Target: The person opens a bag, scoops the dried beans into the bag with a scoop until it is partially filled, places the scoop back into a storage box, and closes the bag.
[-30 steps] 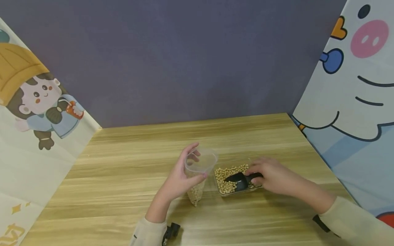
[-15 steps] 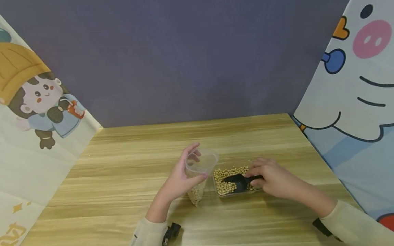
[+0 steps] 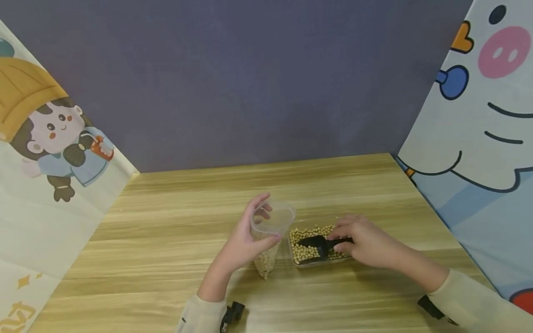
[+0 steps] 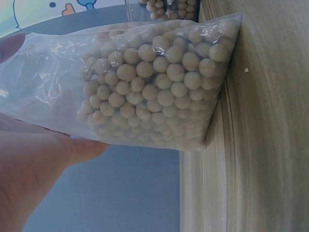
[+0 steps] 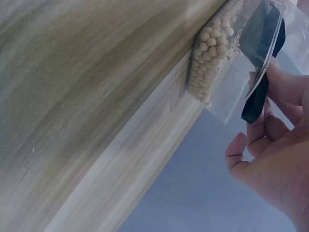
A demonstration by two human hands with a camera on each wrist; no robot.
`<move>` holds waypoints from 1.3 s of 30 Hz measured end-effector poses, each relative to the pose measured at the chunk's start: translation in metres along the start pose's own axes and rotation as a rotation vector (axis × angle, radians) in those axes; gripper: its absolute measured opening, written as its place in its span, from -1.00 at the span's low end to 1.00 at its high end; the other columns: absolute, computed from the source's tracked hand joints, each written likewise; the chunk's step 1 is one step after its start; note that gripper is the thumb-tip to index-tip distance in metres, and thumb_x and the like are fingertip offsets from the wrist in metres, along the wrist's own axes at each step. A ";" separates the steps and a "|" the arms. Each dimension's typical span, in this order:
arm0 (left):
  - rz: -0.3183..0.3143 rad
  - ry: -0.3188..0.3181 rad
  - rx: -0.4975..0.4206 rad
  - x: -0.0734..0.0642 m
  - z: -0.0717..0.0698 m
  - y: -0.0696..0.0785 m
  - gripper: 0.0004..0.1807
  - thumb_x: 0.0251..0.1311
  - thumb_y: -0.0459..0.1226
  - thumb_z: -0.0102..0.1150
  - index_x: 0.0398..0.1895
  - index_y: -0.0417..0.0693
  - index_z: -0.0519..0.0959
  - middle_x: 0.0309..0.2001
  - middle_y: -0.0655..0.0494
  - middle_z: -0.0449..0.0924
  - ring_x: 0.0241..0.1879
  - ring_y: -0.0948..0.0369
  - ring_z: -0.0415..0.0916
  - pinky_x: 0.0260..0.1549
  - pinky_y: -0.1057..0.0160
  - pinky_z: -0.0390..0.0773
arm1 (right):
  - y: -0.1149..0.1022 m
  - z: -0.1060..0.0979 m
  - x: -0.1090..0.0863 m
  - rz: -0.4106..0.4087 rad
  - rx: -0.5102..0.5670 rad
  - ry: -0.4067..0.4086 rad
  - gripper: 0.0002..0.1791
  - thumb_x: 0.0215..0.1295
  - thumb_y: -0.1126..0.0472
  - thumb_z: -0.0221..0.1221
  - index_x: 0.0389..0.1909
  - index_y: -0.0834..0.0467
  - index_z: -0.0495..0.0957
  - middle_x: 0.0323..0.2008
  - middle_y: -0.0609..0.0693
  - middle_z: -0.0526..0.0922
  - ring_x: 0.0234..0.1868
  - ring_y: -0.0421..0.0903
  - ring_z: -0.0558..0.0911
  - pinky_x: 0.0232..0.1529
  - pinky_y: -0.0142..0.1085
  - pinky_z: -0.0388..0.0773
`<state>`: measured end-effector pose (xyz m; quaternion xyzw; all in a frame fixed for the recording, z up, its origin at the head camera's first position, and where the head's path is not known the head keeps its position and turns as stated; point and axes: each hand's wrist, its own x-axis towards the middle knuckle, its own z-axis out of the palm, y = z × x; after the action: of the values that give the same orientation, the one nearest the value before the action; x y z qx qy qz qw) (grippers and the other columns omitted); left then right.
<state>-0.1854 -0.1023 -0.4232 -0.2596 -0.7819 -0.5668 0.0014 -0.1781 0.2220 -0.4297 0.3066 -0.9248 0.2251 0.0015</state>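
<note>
My left hand (image 3: 243, 243) holds a clear plastic bag (image 4: 53, 72) near its mouth, thumb on the near side and fingers round the far side. Round pale-yellow beans (image 4: 145, 87) fill the lower part of the bag, whose bottom meets the table. The bag's mouth (image 3: 272, 217) stands wide. To the right, my right hand (image 3: 366, 240) grips the handle of a black scoop (image 3: 320, 244). The scoop's blade lies among the beans in a clear rectangular box (image 3: 322, 262). In the right wrist view, the box's transparent wall covers part of the scoop (image 5: 260, 38).
Both things stand on a wood-grain table (image 3: 166, 240), close together. A dark grey-blue wall (image 3: 258, 83) closes off the back. Printed cartoon panels flank the left (image 3: 50, 148) and right sides. Black wrist devices sit on both cream sleeves (image 3: 204, 314).
My right hand has shifted the scoop slightly left in the box and tilted its blade. The left hand and the bag have stayed nearly still.
</note>
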 end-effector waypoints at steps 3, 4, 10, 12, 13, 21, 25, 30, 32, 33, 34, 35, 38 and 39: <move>0.000 0.000 0.004 0.000 0.000 0.000 0.03 0.13 -0.29 0.49 0.65 0.15 0.16 0.32 -0.11 0.42 0.30 -0.09 0.43 0.27 -0.09 0.51 | 0.001 0.000 0.001 -0.016 -0.008 0.006 -0.77 0.30 0.18 0.45 -0.03 -0.05 0.80 -0.07 -0.18 0.76 0.09 0.06 0.71 0.19 0.18 0.63; 0.002 -0.001 0.002 0.000 0.000 0.000 0.03 0.13 -0.30 0.49 0.65 0.15 0.16 0.32 -0.11 0.42 0.30 -0.12 0.43 0.28 -0.13 0.51 | 0.001 0.000 0.001 -0.022 -0.015 0.010 -0.77 0.30 0.18 0.45 -0.03 -0.05 0.80 -0.08 -0.20 0.75 0.05 0.01 0.70 0.15 0.13 0.65; 0.005 -0.001 -0.005 0.000 0.000 0.000 0.04 0.12 -0.31 0.49 0.65 0.16 0.15 0.34 -0.17 0.41 0.31 -0.16 0.41 0.30 -0.28 0.49 | 0.004 -0.002 0.000 0.033 0.074 -0.005 -0.75 0.33 0.21 0.42 0.01 -0.02 0.80 0.03 -0.03 0.78 0.22 0.21 0.67 0.26 0.24 0.61; 0.004 0.000 -0.002 0.000 0.000 0.000 0.03 0.13 -0.31 0.49 0.65 0.16 0.15 0.34 -0.16 0.41 0.31 -0.16 0.42 0.28 -0.25 0.52 | 0.008 -0.003 -0.002 0.071 0.126 -0.010 -0.74 0.35 0.23 0.40 0.04 -0.01 0.79 0.11 0.06 0.76 0.30 0.31 0.62 0.30 0.29 0.57; 0.005 -0.001 -0.003 0.000 0.000 0.000 0.03 0.13 -0.31 0.49 0.65 0.16 0.15 0.34 -0.17 0.41 0.31 -0.18 0.42 0.27 -0.25 0.52 | 0.010 -0.004 -0.003 0.085 0.145 -0.010 -0.73 0.35 0.23 0.39 0.04 -0.02 0.79 0.13 0.07 0.75 0.29 0.30 0.62 0.29 0.26 0.59; 0.022 0.001 -0.002 0.001 0.000 0.001 0.02 0.13 -0.32 0.48 0.65 0.13 0.16 0.34 -0.24 0.40 0.30 -0.12 0.43 0.36 -0.34 0.41 | 0.030 -0.014 -0.008 0.132 0.240 0.041 -0.72 0.41 0.20 0.36 0.09 -0.01 0.77 0.11 -0.03 0.77 0.20 0.13 0.70 0.09 -0.06 0.72; 0.023 0.007 0.004 0.001 0.000 0.000 0.02 0.13 -0.32 0.47 0.65 0.14 0.16 0.32 -0.18 0.42 0.28 -0.02 0.44 0.37 -0.35 0.41 | 0.032 -0.032 -0.005 0.077 0.230 0.117 -0.73 0.38 0.28 0.37 0.06 0.05 0.78 0.00 -0.06 0.80 0.04 -0.09 0.72 -0.16 -0.30 0.66; 0.039 0.012 0.001 0.002 0.001 0.000 0.01 0.12 -0.33 0.47 0.64 0.09 0.17 0.31 -0.21 0.43 0.29 -0.10 0.45 0.39 -0.37 0.39 | 0.027 -0.066 0.002 0.061 0.163 0.183 -0.74 0.39 0.32 0.37 0.02 0.01 0.79 -0.05 -0.12 0.79 -0.07 -0.40 0.64 -0.29 -0.36 0.57; 0.044 0.015 0.002 0.002 0.001 0.000 0.01 0.11 -0.34 0.47 0.64 0.08 0.18 0.30 -0.19 0.44 0.29 -0.11 0.45 0.41 -0.35 0.39 | 0.023 -0.079 0.006 0.072 0.128 0.194 -0.74 0.40 0.30 0.36 0.03 -0.01 0.79 -0.03 -0.12 0.79 -0.05 -0.41 0.62 -0.29 -0.36 0.57; 0.044 0.017 0.001 0.002 0.002 -0.001 0.01 0.11 -0.34 0.48 0.64 0.08 0.18 0.30 -0.18 0.44 0.29 -0.11 0.45 0.41 -0.35 0.39 | 0.021 -0.085 0.008 0.070 0.111 0.199 -0.74 0.41 0.30 0.36 0.04 0.00 0.79 -0.02 -0.11 0.79 -0.05 -0.39 0.63 -0.30 -0.36 0.56; 0.043 0.019 0.001 0.002 0.002 -0.001 0.02 0.11 -0.34 0.48 0.64 0.08 0.18 0.30 -0.16 0.44 0.29 -0.10 0.45 0.41 -0.33 0.39 | 0.018 -0.089 0.010 0.072 0.094 0.199 -0.74 0.41 0.28 0.36 0.06 -0.01 0.79 0.00 -0.10 0.79 -0.06 -0.38 0.63 -0.30 -0.36 0.54; 0.042 0.021 0.001 0.002 0.002 -0.001 0.02 0.10 -0.34 0.48 0.64 0.08 0.18 0.30 -0.13 0.45 0.29 -0.07 0.45 0.41 -0.33 0.39 | 0.016 -0.093 0.013 0.061 0.074 0.207 -0.74 0.41 0.28 0.36 0.06 -0.01 0.79 0.01 -0.09 0.79 -0.06 -0.36 0.64 -0.31 -0.36 0.55; 0.036 0.026 -0.002 0.002 0.002 -0.002 0.02 0.09 -0.35 0.48 0.64 0.08 0.19 0.31 -0.08 0.44 0.29 -0.02 0.45 0.42 -0.34 0.39 | 0.008 -0.102 0.020 0.037 0.023 0.211 -0.73 0.41 0.24 0.38 0.07 -0.03 0.79 0.01 -0.09 0.80 -0.15 -0.30 0.66 -0.35 -0.36 0.51; 0.037 0.027 -0.001 0.002 0.002 -0.002 0.02 0.09 -0.34 0.49 0.64 0.07 0.19 0.31 -0.09 0.44 0.29 -0.02 0.45 0.42 -0.33 0.39 | 0.006 -0.103 0.024 0.025 0.010 0.210 -0.73 0.40 0.24 0.38 0.07 -0.03 0.79 0.02 -0.09 0.80 -0.17 -0.28 0.66 -0.35 -0.36 0.51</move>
<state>-0.1866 -0.0999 -0.4251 -0.2662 -0.7765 -0.5707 0.0221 -0.2143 0.2558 -0.3357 0.2699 -0.9221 0.2607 0.0941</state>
